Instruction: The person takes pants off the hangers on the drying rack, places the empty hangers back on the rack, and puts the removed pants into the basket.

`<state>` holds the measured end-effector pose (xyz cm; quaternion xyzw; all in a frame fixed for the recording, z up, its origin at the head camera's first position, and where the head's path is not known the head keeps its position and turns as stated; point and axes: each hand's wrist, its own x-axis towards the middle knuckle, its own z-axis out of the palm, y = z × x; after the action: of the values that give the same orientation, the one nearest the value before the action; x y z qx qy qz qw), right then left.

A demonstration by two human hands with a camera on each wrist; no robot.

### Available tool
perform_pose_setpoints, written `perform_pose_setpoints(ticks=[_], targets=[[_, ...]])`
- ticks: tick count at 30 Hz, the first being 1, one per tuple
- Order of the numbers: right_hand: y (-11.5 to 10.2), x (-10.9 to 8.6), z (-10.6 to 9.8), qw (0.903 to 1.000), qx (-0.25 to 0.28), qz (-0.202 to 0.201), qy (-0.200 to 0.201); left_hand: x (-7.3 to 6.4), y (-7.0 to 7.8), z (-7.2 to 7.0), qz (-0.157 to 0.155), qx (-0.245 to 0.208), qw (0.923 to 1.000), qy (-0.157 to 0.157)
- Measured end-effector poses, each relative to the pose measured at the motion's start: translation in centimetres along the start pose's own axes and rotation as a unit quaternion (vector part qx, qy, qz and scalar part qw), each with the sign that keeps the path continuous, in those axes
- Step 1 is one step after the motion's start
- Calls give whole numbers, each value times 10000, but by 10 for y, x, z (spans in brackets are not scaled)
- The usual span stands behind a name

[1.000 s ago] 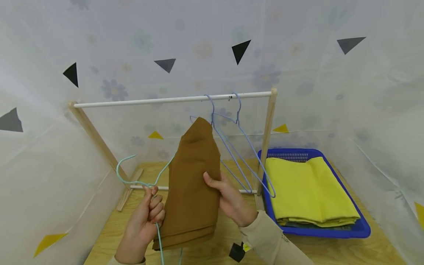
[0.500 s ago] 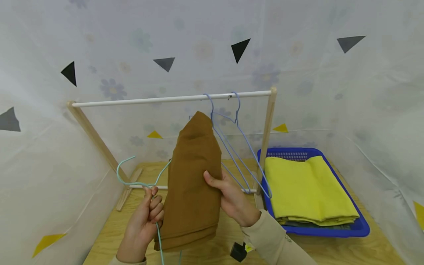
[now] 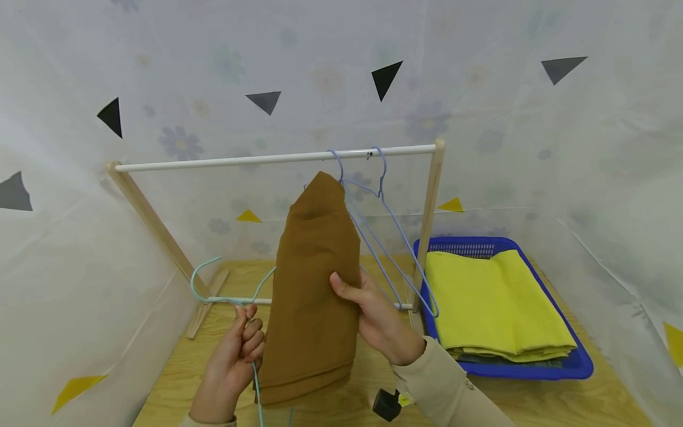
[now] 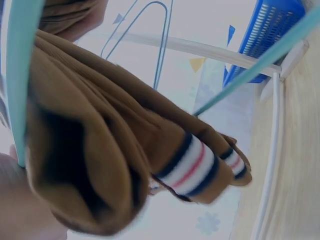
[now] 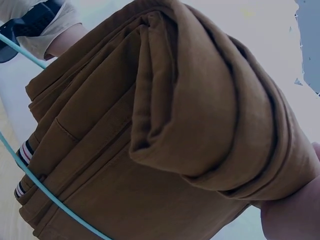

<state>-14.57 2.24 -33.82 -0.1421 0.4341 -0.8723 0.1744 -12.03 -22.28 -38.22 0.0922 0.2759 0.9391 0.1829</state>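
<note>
My left hand [image 3: 235,356] pinches a mint-green wire hanger [image 3: 200,290] just below its hook, in the head view. The hook points left, and the far shoulder disappears behind a folded brown garment [image 3: 315,284]. My right hand [image 3: 381,317] grips the garment's right side, thumb on the front and fingers hidden behind. In the left wrist view, bands of navy, white and red trim [image 4: 192,167] cross the brown cloth [image 4: 100,115]. The right wrist view has a hanger wire [image 5: 55,200] running across the garment's [image 5: 195,115] layered folds.
A rack with a white rod [image 3: 240,161] stands behind my hands, with two blue wire hangers [image 3: 397,219] on its right part. To the right is a blue basket [image 3: 573,370] holding folded yellow cloth [image 3: 496,308]. A small black object [image 3: 386,405] lies by my right sleeve.
My right hand has raised the brown garment and shifted it slightly right. The hanger's hook has dipped a little, with the left hand keeping its pinch.
</note>
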Motion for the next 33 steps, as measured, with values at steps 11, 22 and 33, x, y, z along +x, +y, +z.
perform_pose_setpoints(ticks=[11,22,33], targets=[[-10,-5,1,9999,-111,-27,92,-4,-6,-5,12,427,9989,193],[-18,-7,1,9999,30,-74,96,-6,-11,-11,113,808,9965,177],[-27,-13,4,9991,259,-241,-234,-6,-16,-30,274,1435,9858,831]])
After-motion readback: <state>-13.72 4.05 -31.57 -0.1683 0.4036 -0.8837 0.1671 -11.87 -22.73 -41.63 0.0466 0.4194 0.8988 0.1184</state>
